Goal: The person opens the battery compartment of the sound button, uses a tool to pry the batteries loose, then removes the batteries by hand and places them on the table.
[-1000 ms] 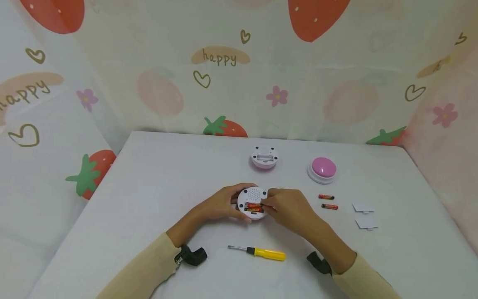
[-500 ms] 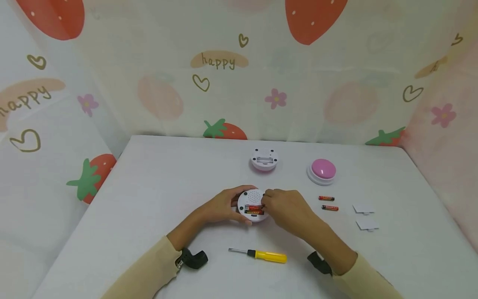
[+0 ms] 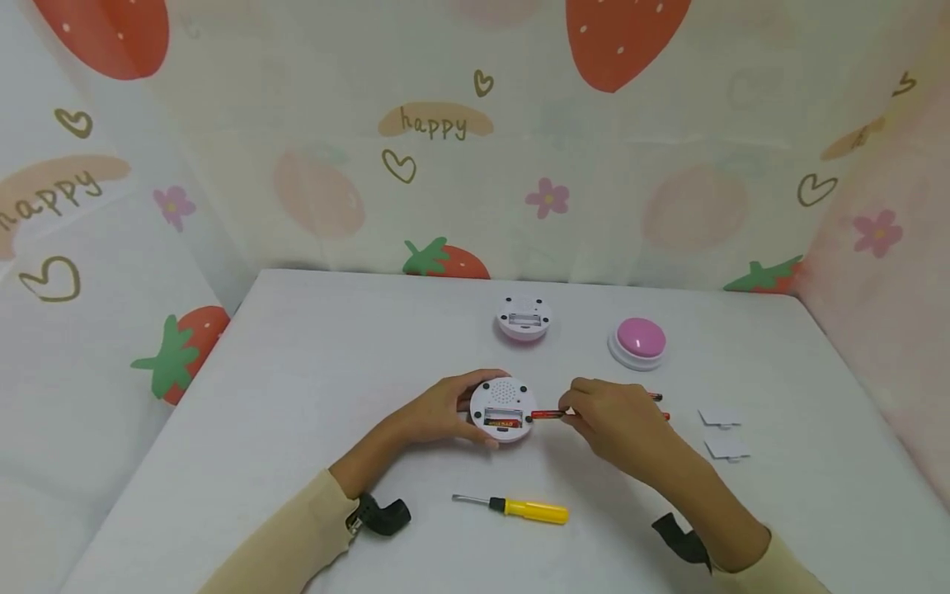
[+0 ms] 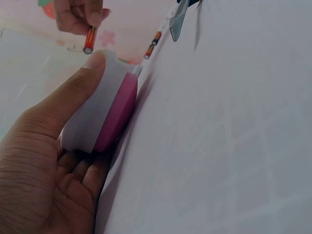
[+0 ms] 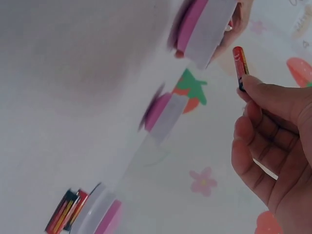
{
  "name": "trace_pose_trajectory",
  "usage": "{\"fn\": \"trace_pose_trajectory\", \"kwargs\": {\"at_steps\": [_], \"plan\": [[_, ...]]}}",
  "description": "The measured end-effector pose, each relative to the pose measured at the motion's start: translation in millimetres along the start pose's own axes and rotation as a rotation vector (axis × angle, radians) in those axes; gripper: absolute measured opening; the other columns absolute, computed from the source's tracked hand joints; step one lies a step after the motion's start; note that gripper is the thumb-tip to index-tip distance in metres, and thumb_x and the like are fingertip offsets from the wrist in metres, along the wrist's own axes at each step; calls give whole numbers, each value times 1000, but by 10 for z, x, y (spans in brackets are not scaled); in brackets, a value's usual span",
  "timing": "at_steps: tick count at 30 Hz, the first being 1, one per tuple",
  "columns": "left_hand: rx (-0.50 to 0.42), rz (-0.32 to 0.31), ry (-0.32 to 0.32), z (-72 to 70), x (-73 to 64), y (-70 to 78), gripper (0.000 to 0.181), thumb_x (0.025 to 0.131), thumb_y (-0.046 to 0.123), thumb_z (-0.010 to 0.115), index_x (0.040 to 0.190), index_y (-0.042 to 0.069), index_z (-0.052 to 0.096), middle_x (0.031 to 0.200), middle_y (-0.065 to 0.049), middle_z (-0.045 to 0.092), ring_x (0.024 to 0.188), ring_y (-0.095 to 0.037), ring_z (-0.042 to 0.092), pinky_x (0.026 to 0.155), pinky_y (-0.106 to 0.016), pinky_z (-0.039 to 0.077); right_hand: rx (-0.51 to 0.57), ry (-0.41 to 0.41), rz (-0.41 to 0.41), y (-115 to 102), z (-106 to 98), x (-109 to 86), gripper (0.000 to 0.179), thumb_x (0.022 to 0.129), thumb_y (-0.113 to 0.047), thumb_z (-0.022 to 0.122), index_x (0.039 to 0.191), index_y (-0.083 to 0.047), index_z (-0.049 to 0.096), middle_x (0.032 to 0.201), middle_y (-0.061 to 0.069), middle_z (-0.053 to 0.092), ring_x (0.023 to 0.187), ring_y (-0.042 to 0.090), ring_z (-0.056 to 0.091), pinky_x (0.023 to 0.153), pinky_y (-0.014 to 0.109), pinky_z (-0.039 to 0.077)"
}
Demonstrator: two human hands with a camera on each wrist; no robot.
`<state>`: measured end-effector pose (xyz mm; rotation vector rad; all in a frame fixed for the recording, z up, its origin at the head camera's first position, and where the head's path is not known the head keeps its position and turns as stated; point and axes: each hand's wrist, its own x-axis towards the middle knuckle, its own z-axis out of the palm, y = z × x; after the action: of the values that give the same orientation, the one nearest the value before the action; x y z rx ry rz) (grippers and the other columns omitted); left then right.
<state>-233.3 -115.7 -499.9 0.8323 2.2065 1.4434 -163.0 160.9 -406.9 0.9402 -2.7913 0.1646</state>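
My left hand [image 3: 434,412] grips a round white push-button light [image 3: 505,391] by its rim, base up. In the left wrist view the pink dome [image 4: 118,109] faces down at the table, with the thumb over the white rim. One red battery [image 3: 503,423] lies in the near slot of its open battery compartment; the far slot is bare. Just right of the light, my right hand [image 3: 619,425] pinches another red battery [image 3: 547,414] by one end between thumb and forefinger. Its other end points at the light. The right wrist view shows this battery [image 5: 240,66] held apart from the light.
Behind stand a second upturned light [image 3: 524,318] with a bare compartment and a third, pink dome up [image 3: 641,338]. Two loose batteries [image 5: 61,212] lie partly hidden behind my right hand in the head view. White covers [image 3: 727,447] lie right; a yellow screwdriver [image 3: 534,511] lies in front.
My right hand has drawn back to the right with one battery, which was in the compartment's far slot before. My left hand and the light have stayed put.
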Motion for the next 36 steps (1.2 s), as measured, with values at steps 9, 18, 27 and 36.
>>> {"fn": "trace_pose_trajectory", "kwargs": {"at_steps": [9,18,27,36], "plan": [[7,-1,3,-7,-16,-70,91,74,24,94,151,27,45,143,7,54,126,-10,56,109,-26,44,-8,-39,61,164,30,-230,17,80,-15,87,93,-19,78,81,-11,66,65,5,54,60,20,51],[-1,18,-5,7,-30,-50,91,73,25,93,151,27,45,144,7,54,127,-11,55,111,-28,42,-13,-11,77,422,53,-506,20,77,-11,89,89,-21,76,82,-12,65,75,8,65,59,23,53],[-2,11,-8,17,-58,-62,93,73,26,94,152,25,44,142,8,55,127,-11,55,111,-27,42,34,-8,114,652,72,-665,21,76,-10,88,87,-21,75,79,-12,67,70,7,63,55,23,49],[10,29,0,-7,-15,-50,92,73,26,94,152,27,45,143,9,54,126,-11,56,110,-27,43,40,-96,151,843,42,-711,17,78,-10,86,89,-18,77,74,-16,57,66,3,49,56,24,47]]}}
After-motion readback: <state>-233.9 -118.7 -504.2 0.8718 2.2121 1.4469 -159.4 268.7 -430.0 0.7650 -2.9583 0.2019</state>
